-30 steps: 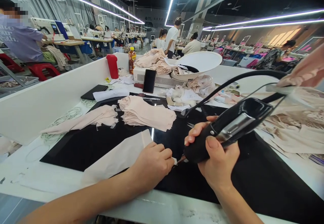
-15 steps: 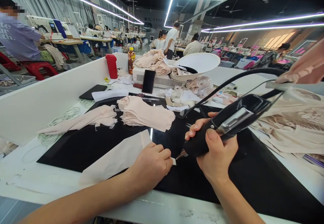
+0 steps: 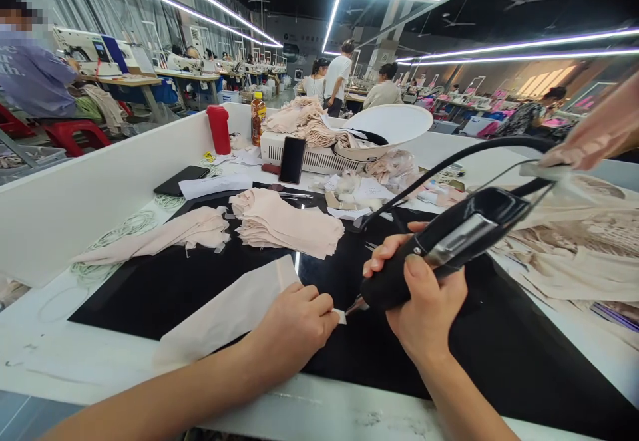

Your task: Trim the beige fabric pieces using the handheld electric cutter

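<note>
My left hand (image 3: pixel 299 321) is closed on the right end of a pale pink fabric piece (image 3: pixel 224 311), pressing it on the black board (image 3: pixel 499 354). A small white tab (image 3: pixel 341 316) sticks out past the fingertips. My right hand (image 3: pixel 424 294) is wrapped round a thick black corded hand tool (image 3: pixel 449 238) with a silver lever along its side. Its narrow metal tip (image 3: pixel 357 304) points left, at or very close to the tab; I cannot tell whether they touch. Beyond my hands lies a stack of pale pink fabric pieces (image 3: pixel 289 223), with a loose bunch of fabric (image 3: pixel 170 235) to its left.
The tool's black cable (image 3: pixel 439 168) arches over the table to pink cloth (image 3: pixel 599 128) at upper right. Behind stand a phone (image 3: pixel 292 159), a red cup (image 3: pixel 218 130), a bottle (image 3: pixel 257 118) and a white scale (image 3: pixel 319 156). Beige fabric (image 3: pixel 574 255) is heaped right.
Both hands, the fabric and the tool keep nearly the same places. The view has shifted slightly, and the pink cloth at upper right hangs a little differently.
</note>
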The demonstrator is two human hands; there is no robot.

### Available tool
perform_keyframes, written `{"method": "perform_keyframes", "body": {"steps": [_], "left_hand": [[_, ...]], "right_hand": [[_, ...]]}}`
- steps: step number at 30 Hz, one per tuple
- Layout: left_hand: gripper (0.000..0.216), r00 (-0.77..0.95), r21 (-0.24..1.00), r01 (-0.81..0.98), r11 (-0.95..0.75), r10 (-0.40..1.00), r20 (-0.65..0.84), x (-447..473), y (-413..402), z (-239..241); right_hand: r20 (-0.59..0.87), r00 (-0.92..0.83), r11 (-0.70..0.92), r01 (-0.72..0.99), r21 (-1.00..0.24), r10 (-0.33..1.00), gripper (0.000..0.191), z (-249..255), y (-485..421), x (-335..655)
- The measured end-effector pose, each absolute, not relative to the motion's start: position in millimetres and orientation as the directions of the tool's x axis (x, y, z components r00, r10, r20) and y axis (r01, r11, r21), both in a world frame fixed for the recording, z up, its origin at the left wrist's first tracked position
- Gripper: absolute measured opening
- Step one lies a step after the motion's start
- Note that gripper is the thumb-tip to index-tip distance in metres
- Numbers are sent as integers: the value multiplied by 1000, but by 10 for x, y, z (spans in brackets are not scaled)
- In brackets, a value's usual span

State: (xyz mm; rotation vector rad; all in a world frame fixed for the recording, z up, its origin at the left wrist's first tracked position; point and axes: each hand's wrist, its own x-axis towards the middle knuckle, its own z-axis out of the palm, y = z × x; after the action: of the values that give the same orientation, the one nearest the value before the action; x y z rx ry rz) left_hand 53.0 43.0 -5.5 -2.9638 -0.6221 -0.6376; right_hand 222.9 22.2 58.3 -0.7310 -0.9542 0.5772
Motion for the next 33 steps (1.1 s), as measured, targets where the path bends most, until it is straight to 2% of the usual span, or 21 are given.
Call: {"method": "perform_keyframes", "body": {"steps": [8,19,23,28,33], "left_hand": [[13,848,45,399,-916,388,361,526,426,-45],[14,848,70,361,-930,359,390,468,499,-82],[12,857,32,325,-945,309,412,342,583,-59],[14,839,60,331,-942,322,439,242,632,-47],[12,842,36,330,-943,311,441,250,612,-60]], "right_hand": [[518,442,626,-137,-767,732,37,557,135,2216],[504,450,606,-109,-788,737,35,555,140,2213],[514,448,614,-104,-783,732,37,553,127,2225],[521,439,608,-76,-790,732,36,556,110,2235],[524,439,605,-58,-794,730,38,558,106,2256]]}}
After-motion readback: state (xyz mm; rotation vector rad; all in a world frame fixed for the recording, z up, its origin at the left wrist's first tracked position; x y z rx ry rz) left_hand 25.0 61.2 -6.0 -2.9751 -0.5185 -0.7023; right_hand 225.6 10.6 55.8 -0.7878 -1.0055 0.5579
